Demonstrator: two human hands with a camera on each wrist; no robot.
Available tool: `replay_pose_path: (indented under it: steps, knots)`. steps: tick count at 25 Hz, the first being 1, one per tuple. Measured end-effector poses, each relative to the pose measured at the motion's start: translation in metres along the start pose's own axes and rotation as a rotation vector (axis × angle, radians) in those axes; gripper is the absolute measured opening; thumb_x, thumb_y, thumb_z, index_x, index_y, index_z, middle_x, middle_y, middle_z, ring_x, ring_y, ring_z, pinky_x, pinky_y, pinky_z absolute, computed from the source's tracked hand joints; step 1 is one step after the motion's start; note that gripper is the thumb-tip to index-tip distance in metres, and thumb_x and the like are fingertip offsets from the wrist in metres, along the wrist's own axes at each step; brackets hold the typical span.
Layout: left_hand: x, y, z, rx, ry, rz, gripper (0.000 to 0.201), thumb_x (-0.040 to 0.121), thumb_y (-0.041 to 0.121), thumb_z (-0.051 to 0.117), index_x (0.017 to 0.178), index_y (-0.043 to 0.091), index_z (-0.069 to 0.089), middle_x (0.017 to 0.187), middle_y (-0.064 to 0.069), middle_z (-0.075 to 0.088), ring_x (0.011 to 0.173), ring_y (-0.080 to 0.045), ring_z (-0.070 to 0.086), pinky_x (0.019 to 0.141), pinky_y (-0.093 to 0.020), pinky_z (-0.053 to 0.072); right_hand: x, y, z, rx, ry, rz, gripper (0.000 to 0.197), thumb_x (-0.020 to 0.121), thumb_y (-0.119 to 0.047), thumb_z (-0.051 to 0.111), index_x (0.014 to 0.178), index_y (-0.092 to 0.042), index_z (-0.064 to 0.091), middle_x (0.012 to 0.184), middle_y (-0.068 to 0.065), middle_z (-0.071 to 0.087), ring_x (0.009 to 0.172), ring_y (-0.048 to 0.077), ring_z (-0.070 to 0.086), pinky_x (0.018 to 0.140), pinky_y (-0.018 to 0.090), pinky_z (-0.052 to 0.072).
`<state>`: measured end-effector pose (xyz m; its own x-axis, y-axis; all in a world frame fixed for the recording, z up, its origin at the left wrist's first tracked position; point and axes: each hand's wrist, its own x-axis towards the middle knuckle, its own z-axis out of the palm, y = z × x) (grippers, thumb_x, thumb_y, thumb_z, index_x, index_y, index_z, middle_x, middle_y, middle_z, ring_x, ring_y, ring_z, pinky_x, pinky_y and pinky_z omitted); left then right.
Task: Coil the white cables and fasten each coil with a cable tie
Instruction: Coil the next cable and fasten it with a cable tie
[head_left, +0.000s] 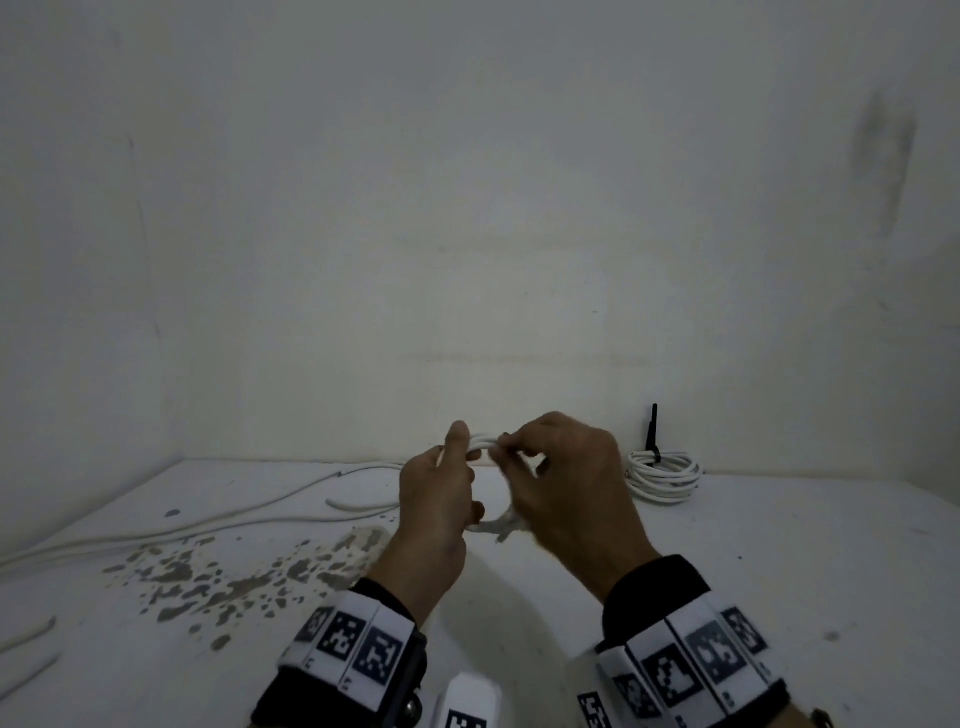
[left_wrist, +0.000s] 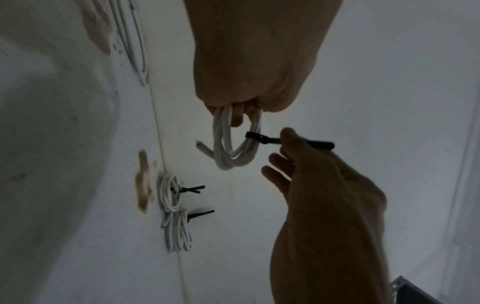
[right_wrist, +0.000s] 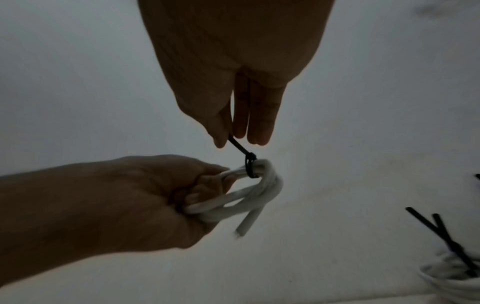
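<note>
Head view: left hand (head_left: 436, 499) clenched round white coil (left_wrist: 235, 144), right hand (head_left: 566, 483) pinching black cable tie (left_wrist: 262, 139) looped on it — finished coil (head_left: 662, 475) right of hands, loose cables (head_left: 218, 514) left.

Both hands raised close together, left hand (head_left: 439, 499) fisted, fingers curled, right hand (head_left: 566, 483) fingers pinched

Dim light; plain off-white wall (head_left: 467, 208) behind a white table (head_left: 779, 545) blotched with brown stains (head_left: 218, 577)

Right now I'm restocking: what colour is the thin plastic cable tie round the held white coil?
Black cable tie, clearest in the right wrist view.
</note>
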<state>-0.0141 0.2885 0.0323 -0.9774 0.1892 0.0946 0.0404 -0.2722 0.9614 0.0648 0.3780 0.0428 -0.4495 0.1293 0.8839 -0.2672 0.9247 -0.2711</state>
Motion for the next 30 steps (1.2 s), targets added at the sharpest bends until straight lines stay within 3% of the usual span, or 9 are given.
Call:
replay_pose_path:
  steps: [4,6,10,11,16,18,22,26,30]
  knots:
    - [0.009,0.002,-0.010,-0.007,0.095,0.077,0.038,0.095,0.047,0.055,0.082,0.016,0.074,0.087,-0.016,0.070,0.075,-0.030,0.061,0.060,-0.038,0.049,-0.007,-0.021,0.008,0.022,-0.112,-0.016,0.007,0.087,-0.016,0.072,0.089,-0.017,0.079,0.081,-0.002,0.075,0.069,0.012,0.067,0.065,0.036,0.058]
    - [0.010,0.002,-0.016,0.085,0.137,0.176,0.040,0.094,0.049,0.055,0.076,0.017,0.071,0.077,-0.013,0.068,0.072,-0.031,0.061,0.059,-0.037,0.047,0.000,-0.021,0.003,0.091,-0.051,0.059,0.007,0.088,-0.019,0.072,0.088,-0.018,0.079,0.080,-0.003,0.076,0.067,0.009,0.068,0.063,0.035,0.059]
    - [0.001,0.005,-0.012,0.216,0.156,0.344,0.043,0.093,0.050,0.055,0.065,0.019,0.067,0.053,0.000,0.054,0.056,-0.023,0.052,0.057,-0.039,0.046,0.020,-0.022,-0.023,0.188,0.072,0.262,0.009,0.086,-0.022,0.075,0.081,-0.017,0.080,0.069,-0.011,0.073,0.064,0.003,0.067,0.060,0.014,0.051]
    - [-0.002,0.005,-0.010,0.222,0.149,0.357,0.044,0.093,0.050,0.055,0.064,0.019,0.066,0.050,0.002,0.052,0.054,-0.022,0.051,0.056,-0.039,0.046,0.023,-0.022,-0.028,0.197,0.096,0.284,0.011,0.086,-0.023,0.076,0.078,-0.015,0.080,0.064,-0.011,0.071,0.063,0.004,0.066,0.058,0.014,0.049]
    - [-0.003,-0.001,-0.007,0.252,0.119,0.370,0.051,0.093,0.049,0.055,0.063,0.009,0.065,0.049,0.000,0.050,0.050,-0.021,0.046,0.055,-0.041,0.046,0.028,-0.022,-0.038,0.251,0.144,0.374,0.016,0.085,-0.025,0.077,0.072,-0.016,0.077,0.059,-0.005,0.070,0.060,0.017,0.069,0.067,0.034,0.056]
    - [0.000,-0.001,-0.008,0.229,0.113,0.318,0.052,0.092,0.051,0.055,0.064,0.009,0.065,0.048,0.003,0.048,0.049,-0.020,0.044,0.053,-0.039,0.041,0.028,-0.028,-0.038,0.263,0.126,0.353,0.014,0.084,-0.025,0.078,0.075,-0.015,0.079,0.061,-0.007,0.071,0.059,0.011,0.069,0.067,0.031,0.058]
    - [-0.002,0.012,-0.009,0.056,0.034,0.127,0.043,0.096,0.048,0.052,0.077,0.011,0.064,0.050,0.005,0.042,0.041,-0.013,0.038,0.045,-0.026,0.036,0.031,-0.038,-0.045,0.306,-0.015,0.302,0.013,0.077,-0.033,0.083,0.086,-0.024,0.080,0.073,-0.016,0.073,0.066,-0.003,0.067,0.062,0.009,0.050]
    - [-0.005,0.024,-0.006,-0.310,-0.076,-0.126,0.036,0.102,0.037,0.046,0.085,0.008,0.059,0.052,0.002,0.036,0.035,-0.008,0.028,0.039,-0.021,0.032,0.028,-0.025,-0.049,0.132,-0.375,0.454,0.065,0.066,-0.046,0.087,0.124,-0.038,0.059,0.104,-0.013,0.062,0.083,0.001,0.064,0.068,0.017,0.054]
    - [0.000,0.022,-0.004,-0.548,-0.120,-0.287,0.040,0.104,0.034,0.041,0.078,0.007,0.052,0.043,0.002,0.036,0.030,-0.009,0.029,0.035,-0.018,0.036,0.016,-0.003,-0.039,0.205,-0.609,0.741,0.063,0.073,-0.052,0.081,0.123,-0.028,0.050,0.101,-0.001,0.070,0.075,0.011,0.072,0.062,0.029,0.061]
